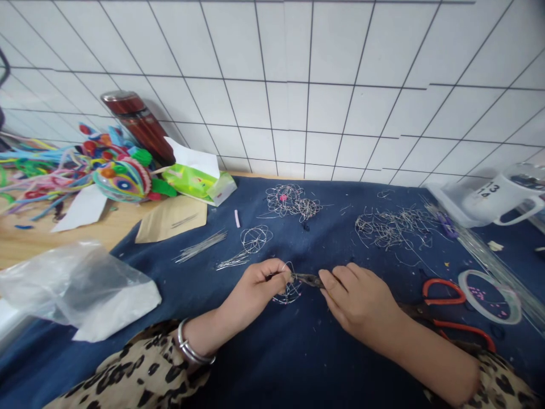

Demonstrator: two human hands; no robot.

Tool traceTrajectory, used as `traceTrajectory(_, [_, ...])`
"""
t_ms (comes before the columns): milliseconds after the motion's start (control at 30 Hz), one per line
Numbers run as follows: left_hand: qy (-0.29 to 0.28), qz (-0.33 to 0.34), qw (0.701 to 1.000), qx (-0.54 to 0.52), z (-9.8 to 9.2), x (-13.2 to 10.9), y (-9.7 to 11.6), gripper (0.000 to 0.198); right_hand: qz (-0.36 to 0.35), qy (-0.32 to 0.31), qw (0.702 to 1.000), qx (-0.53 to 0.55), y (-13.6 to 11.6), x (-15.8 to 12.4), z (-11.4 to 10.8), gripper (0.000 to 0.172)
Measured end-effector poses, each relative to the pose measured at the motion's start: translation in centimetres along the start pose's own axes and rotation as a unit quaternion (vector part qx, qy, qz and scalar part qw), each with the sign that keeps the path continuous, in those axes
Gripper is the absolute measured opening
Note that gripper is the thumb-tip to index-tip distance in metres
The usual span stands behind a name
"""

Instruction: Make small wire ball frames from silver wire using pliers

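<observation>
My left hand (266, 284) pinches a small round frame of bent silver wire (287, 294) with tiny beads on it. A pair of pliers (310, 279) is gripped in my right hand (357, 292), and its jaws touch the wire frame beside my left fingertips. Whether the jaws are closed on the wire is too small to tell. Just beyond my left hand lie another round wire frame (256, 238) and short bundles of straight wire (232, 260). Further back sits a cluster of bent wire frames (285, 200), with a pink spot among them.
Tangled wire scraps (394, 227) lie at right, near red-handled scissors (445, 292), a round dish of pink beads (489, 295) and a white mug (506, 196). At left are a plastic bag (76, 284), a brown paper packet (172, 218), colourful pipe cleaners (38, 176) and a red flask (138, 125).
</observation>
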State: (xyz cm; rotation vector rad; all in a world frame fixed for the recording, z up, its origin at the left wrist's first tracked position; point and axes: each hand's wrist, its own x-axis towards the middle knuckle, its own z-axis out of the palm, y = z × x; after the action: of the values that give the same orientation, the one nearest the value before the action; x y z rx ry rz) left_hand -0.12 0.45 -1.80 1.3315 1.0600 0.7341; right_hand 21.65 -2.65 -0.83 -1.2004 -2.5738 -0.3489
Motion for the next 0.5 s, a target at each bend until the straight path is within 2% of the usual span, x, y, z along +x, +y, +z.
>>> traceTrajectory(267, [0.01, 0.003, 0.999, -0.051, 0.1, 0.13, 0.05, 0.015, 0.032, -0.005, 0.997, 0.067, 0.27, 0.02, 0.3, 0.023])
traceTrajectory(500, [0.005, 0.003, 0.999, -0.048, 0.12, 0.1, 0.28, 0.017, 0.07, -0.03, 0.985, 0.153, 0.19, -0.1, 0.71, 0.022])
